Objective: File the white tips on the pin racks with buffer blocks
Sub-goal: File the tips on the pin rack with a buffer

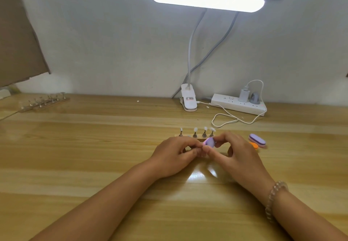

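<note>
A wooden pin rack (pixel 200 138) stands in the middle of the table, with several white tips (pixel 195 129) on metal pins. My right hand (pixel 235 154) pinches a small purple buffer block (pixel 209 143) just in front of the rack. My left hand (pixel 175 155) has its fingers curled next to the block, pinching something small that I cannot make out behind the fingers. Both hands meet at the near side of the rack and hide its front.
Two more buffer blocks, purple (pixel 257 140) and orange (pixel 253 145), lie right of my hands. A second pin rack (pixel 45 102) sits far left. A clip lamp (pixel 188 99), a power strip (pixel 238 104) and a white cable (pixel 226 118) are at the back.
</note>
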Demonstrator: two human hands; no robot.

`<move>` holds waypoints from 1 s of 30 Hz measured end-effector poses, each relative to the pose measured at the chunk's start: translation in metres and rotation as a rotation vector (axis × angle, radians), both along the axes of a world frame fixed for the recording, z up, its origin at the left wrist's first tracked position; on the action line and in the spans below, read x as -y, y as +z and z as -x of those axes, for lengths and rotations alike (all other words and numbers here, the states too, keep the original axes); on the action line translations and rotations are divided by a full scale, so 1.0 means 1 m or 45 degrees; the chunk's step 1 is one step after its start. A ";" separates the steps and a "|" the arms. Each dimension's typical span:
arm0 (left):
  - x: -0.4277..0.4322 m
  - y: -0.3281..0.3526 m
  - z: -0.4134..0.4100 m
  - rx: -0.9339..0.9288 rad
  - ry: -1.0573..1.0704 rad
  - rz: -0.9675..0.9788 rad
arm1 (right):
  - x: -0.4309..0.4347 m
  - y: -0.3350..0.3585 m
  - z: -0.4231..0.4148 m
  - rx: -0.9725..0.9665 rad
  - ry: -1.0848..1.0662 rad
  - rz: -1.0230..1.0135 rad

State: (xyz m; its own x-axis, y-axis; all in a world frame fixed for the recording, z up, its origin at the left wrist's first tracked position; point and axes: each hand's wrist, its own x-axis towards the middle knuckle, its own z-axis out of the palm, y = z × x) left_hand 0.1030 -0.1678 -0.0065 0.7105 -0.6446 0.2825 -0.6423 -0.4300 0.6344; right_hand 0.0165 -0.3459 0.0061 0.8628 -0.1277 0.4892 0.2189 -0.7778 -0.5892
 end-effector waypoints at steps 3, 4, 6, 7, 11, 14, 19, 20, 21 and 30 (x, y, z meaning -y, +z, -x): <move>-0.001 -0.001 0.000 -0.011 0.001 0.003 | -0.004 -0.004 0.006 0.045 0.061 0.106; -0.001 -0.001 0.000 -0.009 0.006 0.001 | -0.004 -0.004 0.006 0.028 0.071 0.085; 0.001 0.000 0.000 -0.002 0.015 -0.003 | 0.000 -0.001 0.002 -0.020 0.020 -0.020; 0.001 0.000 0.000 0.001 0.012 -0.002 | 0.002 -0.001 0.000 -0.023 -0.021 -0.032; -0.001 -0.001 0.000 -0.008 -0.003 0.000 | -0.004 -0.004 0.005 0.037 0.066 0.118; 0.001 0.001 0.000 -0.005 0.016 -0.010 | 0.000 -0.002 0.002 -0.020 0.029 -0.003; -0.001 0.001 0.002 -0.024 0.012 -0.006 | -0.003 -0.005 0.004 0.030 0.039 0.145; 0.000 0.001 0.002 -0.025 0.014 -0.008 | -0.004 -0.005 0.005 0.020 0.066 0.153; 0.000 0.002 0.002 -0.023 0.019 -0.012 | -0.003 -0.005 0.004 -0.004 0.047 0.116; 0.000 0.003 0.002 -0.052 0.038 -0.006 | -0.001 -0.005 0.001 -0.036 -0.009 0.056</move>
State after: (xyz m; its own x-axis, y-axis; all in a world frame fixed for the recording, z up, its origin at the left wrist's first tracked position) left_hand 0.1009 -0.1682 -0.0035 0.7401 -0.6245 0.2498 -0.6030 -0.4517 0.6575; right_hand 0.0153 -0.3447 0.0013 0.8753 -0.1127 0.4702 0.1972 -0.8047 -0.5600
